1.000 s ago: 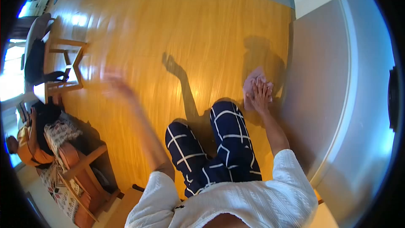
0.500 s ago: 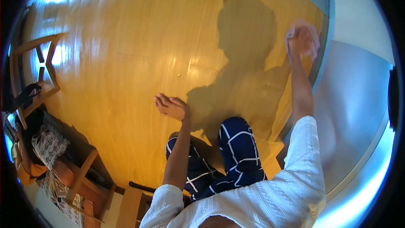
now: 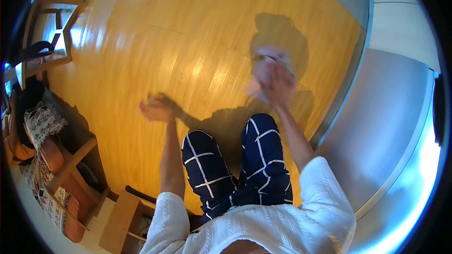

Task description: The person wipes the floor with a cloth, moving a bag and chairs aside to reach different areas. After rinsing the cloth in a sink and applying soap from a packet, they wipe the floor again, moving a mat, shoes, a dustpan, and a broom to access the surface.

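Note:
My right hand (image 3: 281, 84) lies over a pale pinkish cloth (image 3: 258, 90) on the wooden floor (image 3: 127, 75), in front of my right knee. The cloth spreads out past the fingers and is smeared by motion. My left hand (image 3: 157, 109) is off to the left of my left knee, blurred, with its fingers apart and nothing in it. Its shadow shows on the floor beside it. Both my knees, in dark blue checked trousers (image 3: 202, 157), are bent below the hands.
At the left stand a wooden chair (image 3: 68, 30) and a wooden-framed seat (image 3: 70, 164) with patterned cushions (image 3: 41, 121). A small wooden cabinet (image 3: 118, 221) is at the bottom left. Along the right runs a grey, shiny panel (image 3: 381, 127) with a raised edge.
My right hand and the cloth have swept left from near the right-hand edge to the middle. My left hand has moved left. The view has shifted a little.

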### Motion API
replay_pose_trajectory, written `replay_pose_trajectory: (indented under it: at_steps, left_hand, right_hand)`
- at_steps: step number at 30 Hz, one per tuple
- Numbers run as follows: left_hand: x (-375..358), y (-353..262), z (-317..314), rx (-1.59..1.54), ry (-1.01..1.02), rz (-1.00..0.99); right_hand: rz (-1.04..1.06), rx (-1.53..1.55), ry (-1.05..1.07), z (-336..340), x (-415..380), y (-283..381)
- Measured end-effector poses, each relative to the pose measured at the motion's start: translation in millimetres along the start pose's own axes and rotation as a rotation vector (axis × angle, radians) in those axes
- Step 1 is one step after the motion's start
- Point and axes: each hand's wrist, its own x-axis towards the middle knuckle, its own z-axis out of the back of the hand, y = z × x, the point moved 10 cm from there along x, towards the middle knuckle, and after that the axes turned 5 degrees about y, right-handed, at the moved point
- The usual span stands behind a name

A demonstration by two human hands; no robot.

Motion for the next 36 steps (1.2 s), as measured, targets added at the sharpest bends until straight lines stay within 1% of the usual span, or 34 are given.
replay_pose_trajectory:
  at_steps: [1, 2, 4, 5, 7, 8, 9, 10, 11, 12, 13, 14, 15, 17, 18, 19, 20, 21, 22, 23, 24, 25, 26, 28, 30, 31, 33, 35, 36]
  left_hand:
    - [7, 80, 3, 0.129, -0.097, 0.178]
    - [0, 141, 7, 0.256, -0.187, 0.359]
    - [-21, 181, 29, 0.536, 0.077, 0.756]
    - [-27, 182, 34, 0.551, 0.016, 0.708]
    - [-38, 171, 23, 0.565, -0.096, 0.614]
    - [-45, 166, 9, 0.558, -0.056, 0.606]
    - [-44, 163, 10, 0.571, -0.032, 0.605]
    - [-35, 168, 19, 0.593, -0.018, 0.586]
    - [-32, 167, 22, 0.589, -0.027, 0.575]
    - [-33, 164, 24, 0.578, -0.040, 0.575]
    - [-34, 158, 24, 0.555, -0.055, 0.572]
    - [-34, 152, 25, 0.527, -0.055, 0.570]
    - [-33, 148, 27, 0.501, -0.056, 0.564]
    - [-34, 137, 28, 0.476, -0.042, 0.561]
    - [-30, 141, 30, 0.484, -0.046, 0.584]
    - [-30, 142, 30, 0.491, -0.034, 0.592]
    - [-29, 145, 29, 0.446, -0.028, 0.604]
    - [-30, 147, 27, 0.399, -0.016, 0.616]
    - [-33, 148, 25, 0.345, 0.003, 0.629]
    - [-34, 150, 26, 0.362, 0.008, 0.652]
    - [-32, 151, 22, 0.367, 0.019, 0.667]
    - [-33, 150, 19, 0.370, 0.035, 0.678]
    - [-31, 143, 20, 0.358, 0.014, 0.619]
    - [-35, 145, 8, 0.358, 0.026, 0.654]
    - [-37, 148, 3, 0.359, 0.037, 0.670]
    - [-36, 149, 5, 0.354, 0.049, 0.674]
    - [-33, 149, 6, 0.342, 0.068, 0.688]
    - [-35, 149, 5, 0.339, 0.080, 0.712]
    - [-34, 150, 4, 0.339, 0.079, 0.720]
  right_hand:
    - [0.007, 0.053, -0.032, -18, -39, -38]
    - [-0.012, -0.100, 0.008, -25, -74, -66]
    - [-0.010, -0.020, 0.197, -23, -122, -110]
    - [-0.034, -0.034, 0.145, -14, -124, -120]
    - [-0.083, -0.074, 0.029, -4, -104, -140]
    - [-0.173, -0.129, -0.070, -22, -79, -180]
    - [-0.247, -0.164, -0.159, -54, -43, -202]
    - [-0.319, -0.111, -0.209, -44, 1, -186]
    - [-0.399, -0.097, -0.202, -40, 52, -173]
    - [-0.364, -0.191, -0.224, -50, 103, -155]
    - [-0.231, -0.152, -0.344, -51, 151, -106]
    - [-0.100, -0.112, -0.466, -42, 180, -40]
    - [0.016, -0.070, -0.476, -37, 208, 41]
    - [0.311, 0.051, -0.443, -43, 230, 238]
    - [0.480, 0.132, -0.413, -50, 219, 344]
    - [0.639, 0.187, -0.377, -60, 190, 429]
    - [0.706, 0.336, -0.161, -92, 160, 488]
    - [0.758, 0.270, 0.027, -110, 121, 538]
    - [0.969, 0.473, 0.048, -127, 64, 562]
    - [1.108, 0.165, 0.109, -125, 11, 565]
    - [1.188, 0.201, 0.087, -126, -18, 548]
    - [1.153, 0.230, 0.153, -123, -21, 518]
    - [1.117, 0.263, 0.221, -119, -18, 477]
    - [0.998, 0.144, 0.233, -116, 38, 385]
    - [0.772, -0.089, -0.103, -95, 99, 274]
    - [0.631, -0.193, -0.231, -85, 127, 217]
    - [0.371, -0.064, -0.162, -57, 116, 115]
    - [0.368, -0.061, -0.110, -59, 48, 54]
    - [0.401, -0.118, -0.115, -53, 31, 57]
